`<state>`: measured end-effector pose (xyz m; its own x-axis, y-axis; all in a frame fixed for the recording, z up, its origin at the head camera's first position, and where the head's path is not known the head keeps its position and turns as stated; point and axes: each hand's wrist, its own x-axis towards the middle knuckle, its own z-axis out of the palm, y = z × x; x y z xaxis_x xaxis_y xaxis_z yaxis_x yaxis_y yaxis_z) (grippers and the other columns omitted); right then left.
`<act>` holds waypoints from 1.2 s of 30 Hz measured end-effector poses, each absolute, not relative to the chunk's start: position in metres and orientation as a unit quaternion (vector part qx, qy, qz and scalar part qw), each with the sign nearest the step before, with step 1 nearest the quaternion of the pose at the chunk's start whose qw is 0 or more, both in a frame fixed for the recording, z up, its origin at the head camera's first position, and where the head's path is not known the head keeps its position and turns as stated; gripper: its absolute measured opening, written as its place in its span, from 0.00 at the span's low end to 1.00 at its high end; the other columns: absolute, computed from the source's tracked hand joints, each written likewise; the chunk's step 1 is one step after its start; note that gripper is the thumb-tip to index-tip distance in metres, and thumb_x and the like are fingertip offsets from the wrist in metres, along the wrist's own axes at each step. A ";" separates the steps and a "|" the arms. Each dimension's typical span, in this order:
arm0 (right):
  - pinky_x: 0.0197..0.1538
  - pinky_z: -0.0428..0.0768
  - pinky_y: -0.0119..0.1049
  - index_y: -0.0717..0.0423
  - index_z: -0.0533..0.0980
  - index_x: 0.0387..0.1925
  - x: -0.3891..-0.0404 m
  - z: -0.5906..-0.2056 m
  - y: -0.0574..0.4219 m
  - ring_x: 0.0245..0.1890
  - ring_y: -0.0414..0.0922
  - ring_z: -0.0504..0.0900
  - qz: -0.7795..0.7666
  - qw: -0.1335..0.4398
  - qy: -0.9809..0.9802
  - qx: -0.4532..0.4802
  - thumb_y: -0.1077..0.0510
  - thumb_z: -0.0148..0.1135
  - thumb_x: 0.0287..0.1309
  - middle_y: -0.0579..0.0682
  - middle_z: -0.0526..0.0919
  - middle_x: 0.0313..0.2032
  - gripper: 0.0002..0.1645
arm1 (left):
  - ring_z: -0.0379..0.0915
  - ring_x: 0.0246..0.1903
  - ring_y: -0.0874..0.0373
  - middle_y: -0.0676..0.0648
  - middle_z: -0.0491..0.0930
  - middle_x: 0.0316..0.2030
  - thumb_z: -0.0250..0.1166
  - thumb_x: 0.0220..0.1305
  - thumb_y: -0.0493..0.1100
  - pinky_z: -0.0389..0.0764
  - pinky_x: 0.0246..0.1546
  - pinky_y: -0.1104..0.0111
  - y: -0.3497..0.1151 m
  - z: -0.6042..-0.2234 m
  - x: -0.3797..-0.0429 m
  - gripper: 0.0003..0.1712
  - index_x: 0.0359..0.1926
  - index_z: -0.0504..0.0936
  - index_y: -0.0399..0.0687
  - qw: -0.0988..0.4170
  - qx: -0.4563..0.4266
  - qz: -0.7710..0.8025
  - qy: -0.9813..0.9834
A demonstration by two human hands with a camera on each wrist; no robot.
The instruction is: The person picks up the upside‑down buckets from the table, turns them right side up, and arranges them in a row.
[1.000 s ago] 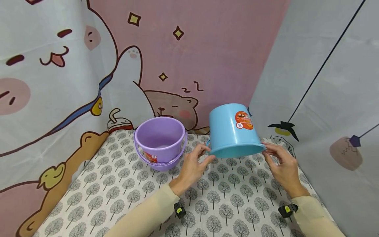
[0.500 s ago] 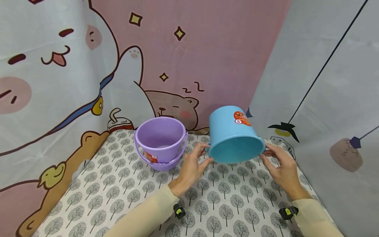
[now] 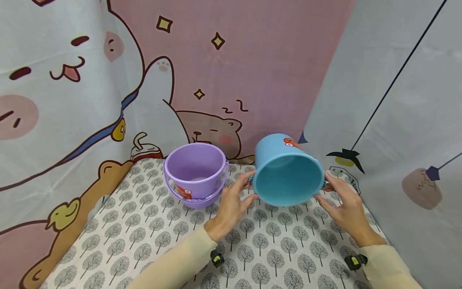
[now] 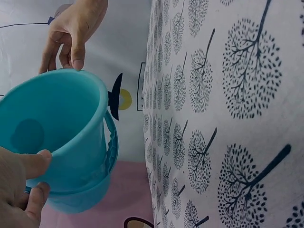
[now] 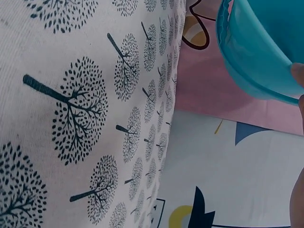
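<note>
A light blue plastic bucket (image 3: 288, 176) with an orange-red sticker is held up above the table, tipped so its mouth faces me. My left hand (image 3: 231, 206) grips the left side of its rim, thumb below the edge. On the opposite side, my right hand (image 3: 346, 208) grips the rim near the handle joint. The left wrist view shows the bucket's handle (image 4: 112, 147) hanging alongside its wall. Little of the right hand (image 5: 298, 75) enters the right wrist view, just fingertips at the rim. To the left, a purple bucket (image 3: 200, 188) stands upright with its handle lowered in front.
The table is covered by a white cloth (image 3: 144, 237) printed with grey trees. Behind it hangs a pink and white cartoon curtain (image 3: 267, 60), close to the blue bucket's base. Another pale curtain panel (image 3: 404, 132) borders the right side.
The blue bucket has tilted from nearly upside down until its mouth points toward me, its base sinking toward the back. Both hands keep their grip. The purple bucket has not moved.
</note>
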<state>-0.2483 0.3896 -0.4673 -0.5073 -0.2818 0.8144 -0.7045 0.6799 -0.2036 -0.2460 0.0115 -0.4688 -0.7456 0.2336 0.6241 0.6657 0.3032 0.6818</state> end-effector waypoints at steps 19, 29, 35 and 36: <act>0.66 0.79 0.08 0.71 0.73 0.81 -0.246 -0.461 0.388 0.52 0.31 0.85 0.246 0.414 -0.807 0.341 0.21 0.62 0.76 0.66 0.89 0.62 0.62 | 0.94 0.64 0.41 0.35 0.79 0.81 0.87 0.59 0.29 0.95 0.64 0.62 0.008 -0.465 -0.242 0.64 0.92 0.65 0.48 0.259 -0.294 -0.472 -0.790; 0.64 0.80 0.08 0.72 0.75 0.80 -0.244 -0.457 0.387 0.50 0.33 0.86 0.250 0.422 -0.798 0.350 0.22 0.64 0.73 0.66 0.90 0.61 0.61 | 0.95 0.62 0.44 0.37 0.84 0.77 0.88 0.58 0.33 0.93 0.70 0.57 0.004 -0.465 -0.241 0.65 0.92 0.64 0.50 0.270 -0.298 -0.459 -0.792; 0.64 0.80 0.08 0.74 0.76 0.78 -0.242 -0.453 0.385 0.52 0.30 0.85 0.270 0.418 -0.790 0.359 0.24 0.66 0.73 0.68 0.89 0.60 0.61 | 0.95 0.63 0.45 0.39 0.86 0.75 0.88 0.57 0.34 0.93 0.71 0.59 0.001 -0.463 -0.239 0.66 0.93 0.64 0.51 0.264 -0.294 -0.456 -0.797; 0.64 0.80 0.08 0.74 0.76 0.78 -0.242 -0.453 0.385 0.53 0.30 0.85 0.272 0.416 -0.789 0.360 0.24 0.66 0.73 0.69 0.89 0.60 0.60 | 0.95 0.63 0.45 0.39 0.87 0.75 0.88 0.57 0.35 0.93 0.72 0.59 0.001 -0.462 -0.239 0.66 0.92 0.64 0.51 0.263 -0.292 -0.455 -0.799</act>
